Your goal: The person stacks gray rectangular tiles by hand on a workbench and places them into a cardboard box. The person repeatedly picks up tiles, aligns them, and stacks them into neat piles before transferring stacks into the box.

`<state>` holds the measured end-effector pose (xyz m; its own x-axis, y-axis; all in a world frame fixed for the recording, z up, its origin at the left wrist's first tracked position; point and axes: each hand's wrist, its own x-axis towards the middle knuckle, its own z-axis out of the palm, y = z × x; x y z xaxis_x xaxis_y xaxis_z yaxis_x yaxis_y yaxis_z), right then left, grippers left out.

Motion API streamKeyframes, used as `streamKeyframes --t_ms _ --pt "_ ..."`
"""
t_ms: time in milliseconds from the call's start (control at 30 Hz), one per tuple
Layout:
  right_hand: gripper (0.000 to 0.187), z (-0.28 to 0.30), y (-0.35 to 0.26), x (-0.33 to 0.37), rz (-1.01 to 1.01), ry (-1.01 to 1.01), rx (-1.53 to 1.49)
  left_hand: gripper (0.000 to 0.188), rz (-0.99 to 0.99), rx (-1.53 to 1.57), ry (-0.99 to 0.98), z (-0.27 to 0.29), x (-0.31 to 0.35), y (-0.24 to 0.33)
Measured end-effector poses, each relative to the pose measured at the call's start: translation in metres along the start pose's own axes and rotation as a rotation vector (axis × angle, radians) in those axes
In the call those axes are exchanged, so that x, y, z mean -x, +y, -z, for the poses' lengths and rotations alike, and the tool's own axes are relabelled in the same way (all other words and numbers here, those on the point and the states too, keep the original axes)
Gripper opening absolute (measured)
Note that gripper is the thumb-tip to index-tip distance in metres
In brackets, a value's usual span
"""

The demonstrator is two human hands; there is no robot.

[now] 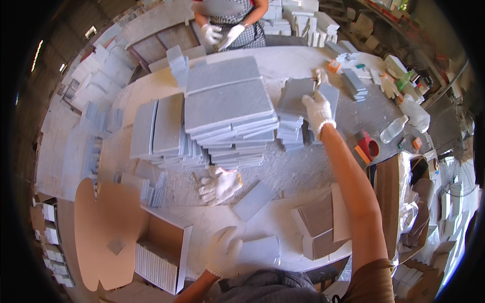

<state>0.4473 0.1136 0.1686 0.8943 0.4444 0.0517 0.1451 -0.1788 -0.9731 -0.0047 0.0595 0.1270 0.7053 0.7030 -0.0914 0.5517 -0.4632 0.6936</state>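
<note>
My right hand (pixel 319 113), in a white knit glove, reaches forward to a stack of grey tiles. Its thumb and fingers are bent at the right edge of the top grey tile (pixel 295 96), the fingertips partly hidden. Close to my body, my left hand (pixel 223 255), also gloved and slightly blurred, grips the left edge of a single flat grey tile (pixel 260 252). Another loose grey tile (pixel 255 200) lies just beyond it. A spare pair of white gloves (pixel 220 186) rests to the left of that tile.
Large tile stacks (pixel 227 106) fill the table's middle. An open carton (pixel 161 242) with tiles on edge stands at left; a brown box (pixel 318 222) sits at right. A red tape dispenser (pixel 369 145) and a bottle (pixel 394 129) lie farther right. A gloved co-worker (pixel 230 30) stands opposite.
</note>
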Motion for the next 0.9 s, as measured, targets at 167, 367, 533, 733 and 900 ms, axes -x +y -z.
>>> streamKeyframes --t_ms 167,367,533,733,900 --pt "0.050 0.013 0.015 0.036 -0.066 -0.032 -0.190 0.036 -0.118 0.050 -0.103 -0.015 0.012 -0.018" --pt "0.061 0.036 0.022 0.200 -0.183 -0.238 -0.450 0.041 0.090 0.284 -0.097 -0.032 0.000 -0.040" --pt "0.067 0.044 0.071 0.301 -0.449 -0.419 -0.471 0.047 -0.053 -0.073 -0.024 -0.045 -0.033 -0.050" --pt "0.051 0.038 0.097 0.357 -0.729 -0.385 -0.376 0.052 -0.255 -0.564 0.092 -0.086 -0.076 -0.053" --pt "0.044 0.020 0.110 0.349 -0.765 -0.285 -0.473 0.044 -0.150 -0.094 0.124 -0.081 -0.090 -0.067"
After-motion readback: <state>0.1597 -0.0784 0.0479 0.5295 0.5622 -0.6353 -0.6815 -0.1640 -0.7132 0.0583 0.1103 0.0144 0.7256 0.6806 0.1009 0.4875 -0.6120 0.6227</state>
